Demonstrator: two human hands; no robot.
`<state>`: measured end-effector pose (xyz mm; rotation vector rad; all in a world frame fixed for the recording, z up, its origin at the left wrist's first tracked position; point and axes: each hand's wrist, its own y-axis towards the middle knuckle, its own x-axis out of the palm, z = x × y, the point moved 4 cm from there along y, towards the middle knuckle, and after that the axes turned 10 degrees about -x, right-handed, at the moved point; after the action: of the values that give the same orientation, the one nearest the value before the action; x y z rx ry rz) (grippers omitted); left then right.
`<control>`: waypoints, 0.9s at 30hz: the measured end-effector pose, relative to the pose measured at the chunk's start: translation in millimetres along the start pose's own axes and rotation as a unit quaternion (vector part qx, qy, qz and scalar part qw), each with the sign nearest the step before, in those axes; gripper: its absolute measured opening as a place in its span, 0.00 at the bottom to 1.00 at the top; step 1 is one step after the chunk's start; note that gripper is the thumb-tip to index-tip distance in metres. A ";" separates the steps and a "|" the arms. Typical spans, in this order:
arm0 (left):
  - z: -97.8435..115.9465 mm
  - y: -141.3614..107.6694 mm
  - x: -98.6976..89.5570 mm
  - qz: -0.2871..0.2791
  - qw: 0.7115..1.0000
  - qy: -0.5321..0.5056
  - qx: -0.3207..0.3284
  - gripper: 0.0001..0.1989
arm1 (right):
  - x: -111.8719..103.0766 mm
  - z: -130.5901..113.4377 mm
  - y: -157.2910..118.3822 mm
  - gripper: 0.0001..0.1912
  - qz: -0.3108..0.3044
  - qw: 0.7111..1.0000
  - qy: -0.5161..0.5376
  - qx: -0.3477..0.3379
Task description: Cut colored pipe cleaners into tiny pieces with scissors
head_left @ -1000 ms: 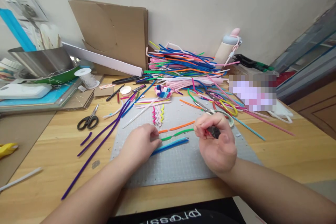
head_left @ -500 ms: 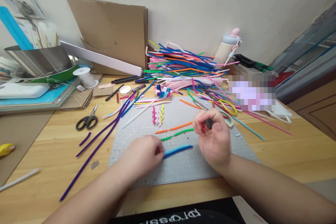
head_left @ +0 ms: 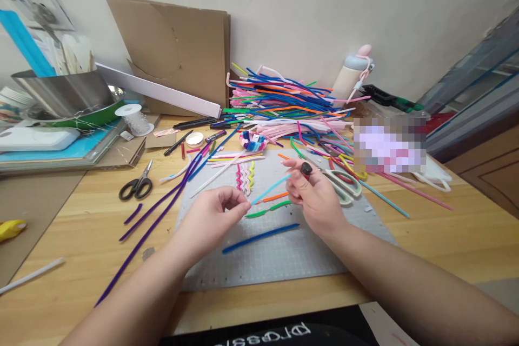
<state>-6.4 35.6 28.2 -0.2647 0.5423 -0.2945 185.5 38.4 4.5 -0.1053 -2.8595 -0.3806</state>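
left hand (head_left: 217,219) and right hand (head_left: 316,197) at a light blue pipe cleaner (head_left: 270,190), above the grey mat (head_left: 284,265).
left thumb and forefinger are pressed together on its near end; right fingers are curled around a black-ended tool (head_left: 306,169), with the far end of the pipe cleaner at these fingers, its exact grip hidden. the pipe cleaner slants up to the right, near the orange pipe cleaner (head_left: 275,197) and green pipe cleaner (head_left: 279,205). a dark blue pipe cleaner (head_left: 259,239) lies on the mat, nearer the wearer; wavy strips (head_left: 245,178) lie beyond the left hand.
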 end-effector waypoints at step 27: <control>0.1 0.5 26.3 -0.072 0.956 -0.280 0.045 0.11 | 26.4 13.8 -22.6 0.21 -0.170 0.896 0.213 0.351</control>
<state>15.3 27.1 15.9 -0.2847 -0.0525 -0.3668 154.3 21.3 -7.1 0.5453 -2.3862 0.5224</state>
